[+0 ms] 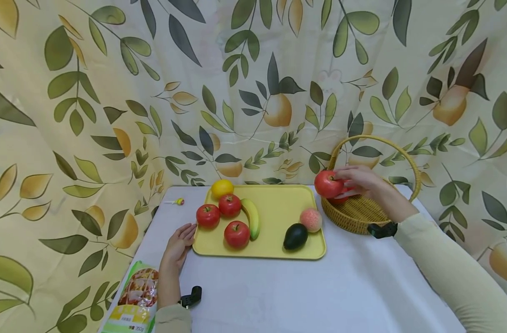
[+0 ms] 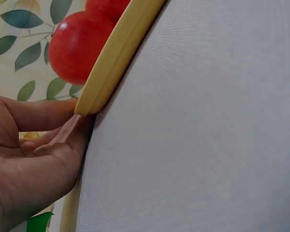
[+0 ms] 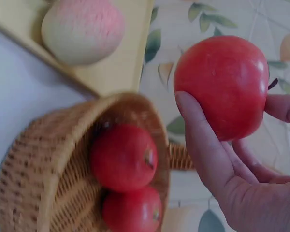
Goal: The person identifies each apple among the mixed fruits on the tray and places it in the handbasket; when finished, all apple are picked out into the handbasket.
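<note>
My right hand (image 1: 357, 179) holds a red apple (image 3: 222, 87) above the left side of the wicker basket (image 1: 349, 222), thumb and fingers round the fruit. In the right wrist view, two more red apples (image 3: 123, 157) lie inside the basket. My left hand (image 1: 179, 245) touches the left edge of the yellow tray (image 1: 257, 253), its fingers fairly straight. On the tray's left are several red apples (image 1: 237, 234), a banana (image 1: 251, 218) and a yellow lemon-like fruit (image 1: 222, 189). A dark green avocado (image 1: 295, 237) and a pink peach (image 1: 311, 220) lie at its right.
A food package (image 1: 138, 296) lies on the white table (image 1: 278, 296) at the front left, beside my left forearm. Behind the tray's left side is a small lollipop (image 1: 179, 201). The basket's handle (image 1: 416, 171) arches up; a leaf-patterned curtain (image 1: 253, 115) hangs behind.
</note>
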A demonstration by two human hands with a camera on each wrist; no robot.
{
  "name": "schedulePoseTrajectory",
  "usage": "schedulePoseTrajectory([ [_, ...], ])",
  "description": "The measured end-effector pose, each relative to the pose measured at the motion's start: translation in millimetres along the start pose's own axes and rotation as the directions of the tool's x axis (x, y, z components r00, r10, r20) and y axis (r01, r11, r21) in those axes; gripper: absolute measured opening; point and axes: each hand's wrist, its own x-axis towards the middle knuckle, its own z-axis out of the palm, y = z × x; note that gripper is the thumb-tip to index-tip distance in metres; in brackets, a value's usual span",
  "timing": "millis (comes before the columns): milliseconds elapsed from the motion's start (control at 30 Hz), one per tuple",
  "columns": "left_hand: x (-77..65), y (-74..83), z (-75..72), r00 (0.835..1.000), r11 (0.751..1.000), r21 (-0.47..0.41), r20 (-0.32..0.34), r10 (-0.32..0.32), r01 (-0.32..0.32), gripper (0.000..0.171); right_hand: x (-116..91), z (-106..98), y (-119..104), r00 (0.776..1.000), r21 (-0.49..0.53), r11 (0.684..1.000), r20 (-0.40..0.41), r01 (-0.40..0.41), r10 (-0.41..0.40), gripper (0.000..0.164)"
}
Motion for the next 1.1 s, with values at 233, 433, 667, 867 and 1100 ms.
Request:
schedulePoseTrajectory([
  [233, 0.2, -1.1, -1.6, 1.000, 1.000, -0.003, -0.003, -0.004, 0.004, 0.068, -1.6, -22.9, 11.5, 1.000, -0.047, 0.999, -0.008, -0.012, 0.012, 0.066],
  [433, -0.9, -1.4, -2.6, 1.000, 1.000, -0.003, -0.004, -0.003, 0.003, 0.068, -4.6, -34.7, 18.5, 1.000, -0.062, 0.998, -0.012, -0.024, 0.023, 0.059],
  [667, -1.0, -1.6, -2.5, 1.000, 1.000, -0.012, -0.006, -0.016, 0.016, 0.068, -8.7, -46.9, 21.9, 0.999, -0.079, 0.996, -0.002, -0.045, 0.045, 0.049],
  [867, -0.7, -1.3, -2.3, 1.000, 1.000, -0.007, -0.005, -0.011, 0.011, 0.068, -8.6, -57.4, 25.9, 0.998, -0.107, 0.992, 0.004, -0.069, 0.070, 0.035],
  [1100, -3.5, 1.4, 0.3, 1.000, 1.000, -0.005, 0.000, -0.010, 0.010, 0.069, -5.9, -67.9, 32.4, 0.993, -0.176, 0.977, 0.003, -0.117, 0.120, 0.064],
])
